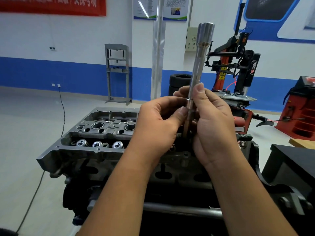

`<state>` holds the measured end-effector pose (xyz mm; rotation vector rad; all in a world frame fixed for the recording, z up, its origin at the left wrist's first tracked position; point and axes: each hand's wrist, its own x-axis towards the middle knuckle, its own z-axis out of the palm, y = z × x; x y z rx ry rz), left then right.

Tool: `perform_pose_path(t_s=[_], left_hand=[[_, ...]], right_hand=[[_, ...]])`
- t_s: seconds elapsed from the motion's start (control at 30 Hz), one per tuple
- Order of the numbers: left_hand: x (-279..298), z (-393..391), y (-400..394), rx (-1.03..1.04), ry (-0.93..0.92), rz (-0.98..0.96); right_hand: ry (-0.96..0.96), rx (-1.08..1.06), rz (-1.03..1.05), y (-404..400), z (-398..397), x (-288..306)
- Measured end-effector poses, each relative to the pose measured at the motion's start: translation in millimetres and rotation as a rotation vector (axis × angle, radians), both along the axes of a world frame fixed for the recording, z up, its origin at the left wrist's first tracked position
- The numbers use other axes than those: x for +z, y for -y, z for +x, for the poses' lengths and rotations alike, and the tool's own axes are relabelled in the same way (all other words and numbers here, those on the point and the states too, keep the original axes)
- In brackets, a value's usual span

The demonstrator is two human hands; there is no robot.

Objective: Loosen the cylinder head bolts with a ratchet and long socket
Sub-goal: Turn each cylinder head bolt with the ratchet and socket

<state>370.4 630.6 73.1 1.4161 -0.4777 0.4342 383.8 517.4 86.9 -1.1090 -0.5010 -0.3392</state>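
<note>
A long chrome socket [199, 65] stands upright in front of me, its wide end at the top. My right hand [213, 123] pinches its lower shaft between thumb and fingers. My left hand [158, 123] pinches the narrower bolt-like shaft [187, 123] that sticks out below the socket. The cylinder head [102, 133], grey metal with valve springs and round bores, sits on the engine below both hands. Its right part is hidden behind my hands. No ratchet is visible.
A tyre changer [238, 68] stands behind the engine at the right, with a red machine [301, 113] further right. A grey press frame [117, 72] and stacked tyres [179, 82] stand by the far wall. A cable [63, 113] runs over the floor at the left. A black bench [293, 164] stands at the right.
</note>
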Motion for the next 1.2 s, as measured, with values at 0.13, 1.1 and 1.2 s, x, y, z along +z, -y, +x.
perform_pose_path(t_s=[0.13,1.1,1.2], left_hand=[[-0.7,-0.1,0.9,0.057,0.011,-0.003],[3.9,-3.7,6.7,0.115,-0.014,-0.080],[4.7,-4.2,4.8,0.061,-0.024,-0.059]], right_hand=[[0.000,-0.019,0.025,-1.2,-3.2,1.9],[-0.008,-0.016,0.039,-2.7,-1.2,0.5],[0.022,-0.070,0.034,-2.7,-0.8,-0.4]])
